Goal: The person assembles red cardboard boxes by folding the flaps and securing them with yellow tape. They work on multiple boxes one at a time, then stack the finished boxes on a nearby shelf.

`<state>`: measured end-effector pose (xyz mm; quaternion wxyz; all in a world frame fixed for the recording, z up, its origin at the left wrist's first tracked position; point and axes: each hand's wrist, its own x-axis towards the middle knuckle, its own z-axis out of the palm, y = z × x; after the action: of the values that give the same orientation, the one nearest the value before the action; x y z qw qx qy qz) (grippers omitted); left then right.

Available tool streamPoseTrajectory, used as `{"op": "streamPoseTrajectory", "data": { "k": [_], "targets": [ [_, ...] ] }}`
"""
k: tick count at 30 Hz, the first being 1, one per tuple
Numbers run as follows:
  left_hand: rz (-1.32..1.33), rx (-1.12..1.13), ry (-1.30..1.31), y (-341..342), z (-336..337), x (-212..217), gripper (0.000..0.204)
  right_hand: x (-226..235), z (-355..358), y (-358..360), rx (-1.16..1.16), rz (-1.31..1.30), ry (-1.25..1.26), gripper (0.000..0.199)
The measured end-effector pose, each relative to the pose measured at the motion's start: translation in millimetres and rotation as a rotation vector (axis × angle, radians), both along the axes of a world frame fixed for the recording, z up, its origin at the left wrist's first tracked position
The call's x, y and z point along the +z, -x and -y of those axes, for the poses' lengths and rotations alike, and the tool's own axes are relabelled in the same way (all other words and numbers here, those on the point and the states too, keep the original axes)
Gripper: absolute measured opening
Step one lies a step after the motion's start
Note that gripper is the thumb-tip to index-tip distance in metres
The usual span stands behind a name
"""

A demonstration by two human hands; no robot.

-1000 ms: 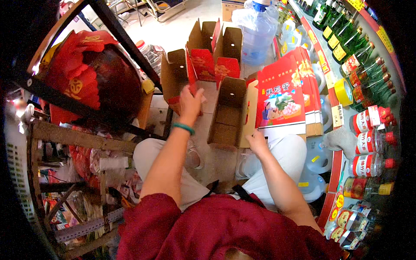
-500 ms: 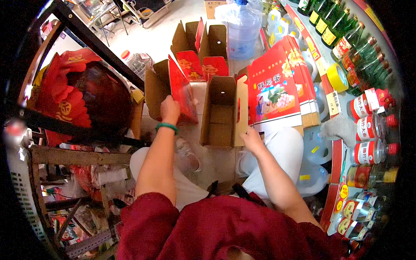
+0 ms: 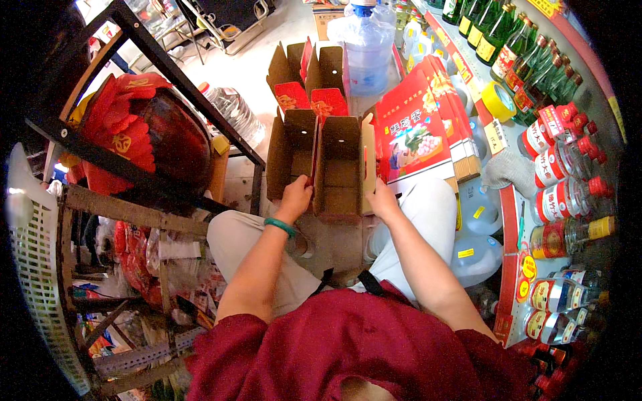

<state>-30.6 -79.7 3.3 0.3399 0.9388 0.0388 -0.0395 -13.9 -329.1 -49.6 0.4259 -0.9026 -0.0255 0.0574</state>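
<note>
Two open-topped cardboard cartons, brown inside, stand side by side on the floor before me. My left hand is closed on the near inner edge of the left carton, against the right one. With its fingers closed, my right hand grips the pale flap on the right side of the right carton. Behind these stand two more open cartons, a left one and a right one, with red printed flaps facing me. A stack of flat red printed cartons leans just right of my right hand.
A large water bottle stands behind the cartons. On the right, a shelf holds green bottles, red-capped jars, yellow tape and a grey glove. A dark frame rack with a big brown jar is on the left.
My left hand has brought the left near carton right and down, setting it upright against the right one. My right hand stays at the right carton's flap. The view has shifted slightly.
</note>
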Motion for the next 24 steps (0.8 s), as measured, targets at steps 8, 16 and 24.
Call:
{"op": "streamPoseTrajectory", "data": {
  "k": [8, 16, 24],
  "targets": [
    [-0.183, -0.042, 0.166, -13.4, -7.5, 35.8, 0.045, 95.7, -22.4, 9.0, -0.005, 0.5, 0.388, 0.063],
    [-0.198, -0.099, 0.084, -74.7, -2.7, 29.6, 0.062, 87.3, -67.9, -66.8, 0.406, 0.248, 0.089, 0.041],
    [-0.435, -0.12, -0.054, -102.9, 14.2, 37.8, 0.039, 84.6, -84.4, -103.2, 0.338, -0.56, -0.411, 0.05]
  ]
}}
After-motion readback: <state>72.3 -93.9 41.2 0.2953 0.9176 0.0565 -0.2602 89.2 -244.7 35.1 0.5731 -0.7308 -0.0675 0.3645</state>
